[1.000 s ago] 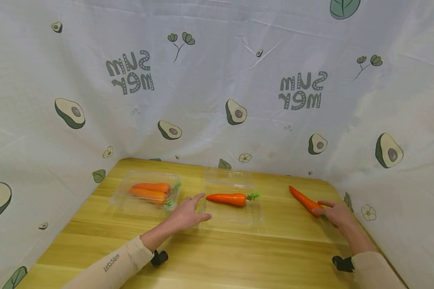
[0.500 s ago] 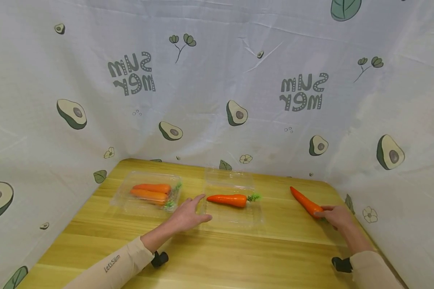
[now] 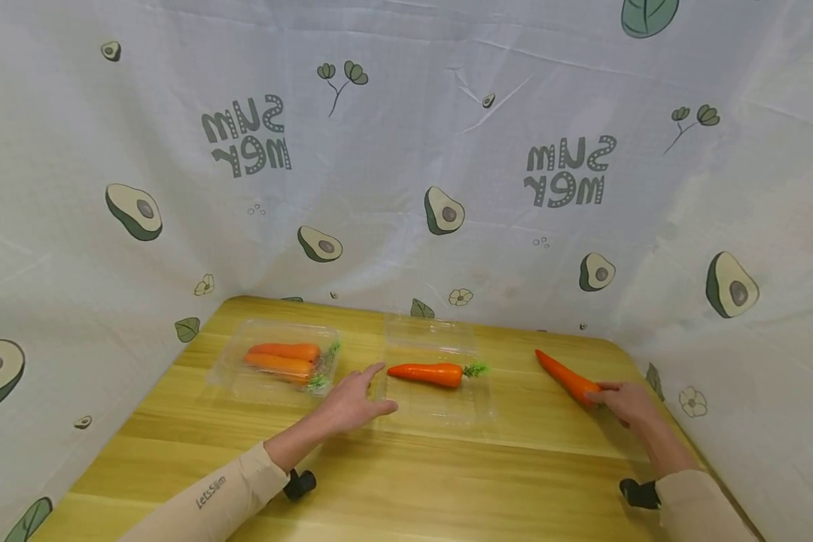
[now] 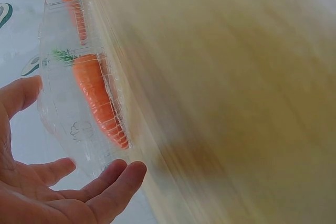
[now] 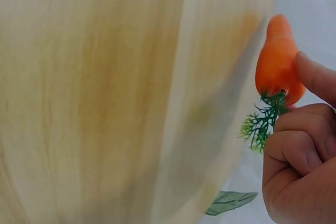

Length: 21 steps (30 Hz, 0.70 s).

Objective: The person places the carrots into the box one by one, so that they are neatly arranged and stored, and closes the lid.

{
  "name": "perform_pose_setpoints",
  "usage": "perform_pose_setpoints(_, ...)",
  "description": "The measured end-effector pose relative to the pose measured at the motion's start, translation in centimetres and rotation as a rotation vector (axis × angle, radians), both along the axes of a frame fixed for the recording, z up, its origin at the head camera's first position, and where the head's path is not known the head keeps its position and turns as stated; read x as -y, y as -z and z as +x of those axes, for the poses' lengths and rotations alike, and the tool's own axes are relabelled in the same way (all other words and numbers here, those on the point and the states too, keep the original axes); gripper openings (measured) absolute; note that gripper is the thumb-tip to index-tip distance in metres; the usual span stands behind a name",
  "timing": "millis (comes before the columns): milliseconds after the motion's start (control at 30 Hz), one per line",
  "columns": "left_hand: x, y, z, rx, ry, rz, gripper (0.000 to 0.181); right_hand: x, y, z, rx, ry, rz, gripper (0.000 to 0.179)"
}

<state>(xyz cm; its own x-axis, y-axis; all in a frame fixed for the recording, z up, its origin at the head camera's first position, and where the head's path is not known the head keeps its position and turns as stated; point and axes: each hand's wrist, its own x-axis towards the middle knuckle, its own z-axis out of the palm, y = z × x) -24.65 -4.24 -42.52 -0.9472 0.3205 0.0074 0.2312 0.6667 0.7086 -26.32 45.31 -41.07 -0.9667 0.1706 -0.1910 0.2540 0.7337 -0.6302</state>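
At the table's right side my right hand [image 3: 628, 405] pinches an orange carrot [image 3: 566, 376] by its thick leafy end, the tip pointing away to the left. In the right wrist view, thumb and fingers grip the carrot [image 5: 278, 61] near its green sprig [image 5: 262, 121], the other fingers curled in. My left hand [image 3: 352, 403] has its fingers spread at the left edge of a clear plastic box [image 3: 440, 410] with its lid raised. One carrot [image 3: 425, 374] lies inside that box. The left wrist view shows loosely bent fingers beside the box wall [image 4: 68, 124].
On the left stands a second clear box [image 3: 244, 388] with two carrots [image 3: 281, 361] under its lid. The wooden table [image 3: 433, 482] backs onto a white curtain [image 3: 379, 165] printed with avocados. The curtain also borders the table on both sides.
My right hand has closed its fingers on the carrot's leafy end, and the carrot has shifted slightly left. The left hand stays in place by the box.
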Motion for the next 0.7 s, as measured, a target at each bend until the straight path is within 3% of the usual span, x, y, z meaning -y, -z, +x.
perform_pose_setpoints(367,0.0,0.1,0.0,0.005,-0.002,-0.002,0.079,1.7,-1.6,-0.3,-0.006,-0.042,0.065,0.076)
perform_pose_setpoints(700,0.1,0.1,-0.2,0.003,0.011,0.011,0.080,4.0,-3.7,0.0,-0.012,-0.092,0.019,0.073)
